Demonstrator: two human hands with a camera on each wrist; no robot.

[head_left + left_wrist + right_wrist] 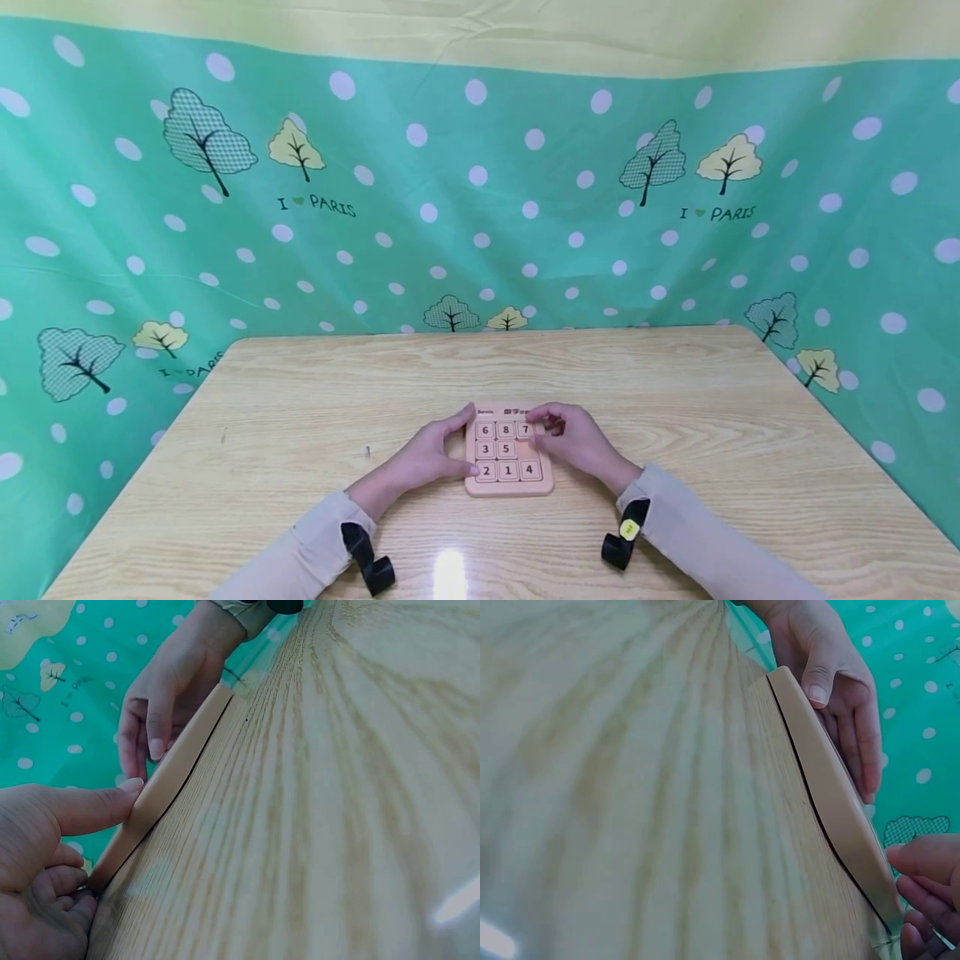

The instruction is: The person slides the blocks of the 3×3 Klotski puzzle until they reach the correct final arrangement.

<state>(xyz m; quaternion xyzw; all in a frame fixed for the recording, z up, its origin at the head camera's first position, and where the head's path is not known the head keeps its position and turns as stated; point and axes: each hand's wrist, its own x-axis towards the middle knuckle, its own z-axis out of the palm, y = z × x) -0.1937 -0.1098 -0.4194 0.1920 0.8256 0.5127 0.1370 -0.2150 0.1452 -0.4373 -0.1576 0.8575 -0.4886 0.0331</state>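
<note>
A pinkish-beige sliding number puzzle (510, 492) lies flat on the table, its tiles reading 6 8 7, 3 5 and a gap, then 2 1 4. My left hand (425, 457) grips the puzzle's left side, with the thumb on the lower left rim and a finger at the upper left corner. At the right side, my right hand (577, 440) has bent fingers touching near the 7 tile (526, 430); its thumb is over the gap beneath. In the wrist views the frame's near edge (169, 780) shows side-on, hiding the tile faces.
The wooden table (300, 383) extends around the puzzle on all sides. A small dark speck (367, 452) lies left of the puzzle. Behind the table hangs a green dotted cloth (480, 208). Black camera mounts (367, 560) sit on both wrists.
</note>
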